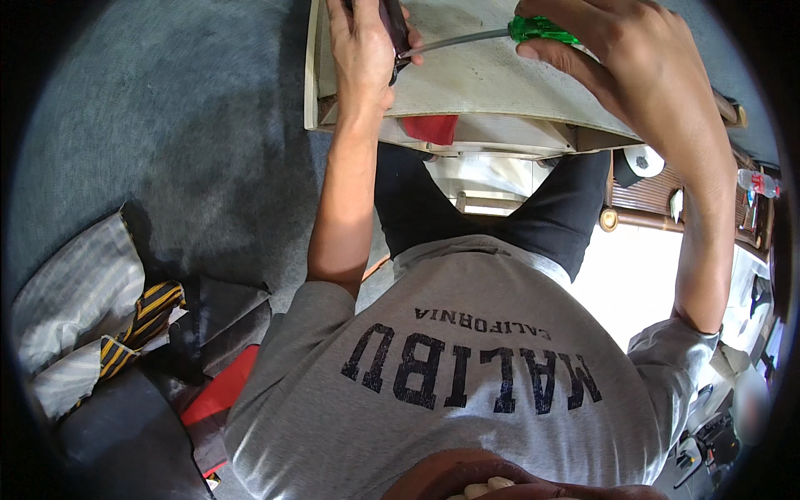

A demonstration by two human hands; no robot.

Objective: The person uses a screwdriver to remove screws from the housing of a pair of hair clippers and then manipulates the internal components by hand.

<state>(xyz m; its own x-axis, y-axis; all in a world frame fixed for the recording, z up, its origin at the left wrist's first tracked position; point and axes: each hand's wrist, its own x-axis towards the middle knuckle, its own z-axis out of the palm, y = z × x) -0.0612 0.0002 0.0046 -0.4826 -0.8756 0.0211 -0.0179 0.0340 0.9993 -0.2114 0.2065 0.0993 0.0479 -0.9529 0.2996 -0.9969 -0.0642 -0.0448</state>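
At the top of the head view, my left hand point(360, 52) is closed round a dark, narrow object point(397, 29) with a glossy side. Its upper end runs out of the picture, so its kind cannot be made out. My right hand point(629, 62) grips a screwdriver by its green handle point(537, 30), thumb and fingers round it. The metal shaft point(467, 39) points left, and its tip meets the lower part of the dark object beside my left fingertips. Both hands are above a pale, worn table point(492, 87).
A red cloth point(430, 129) shows in the opening under the tabletop, above my legs. To the right, a bamboo bench point(646, 196) carries a white roll point(643, 161) and a plastic bottle point(757, 182). Striped fabric point(83, 283) and dark pieces lie at the lower left.
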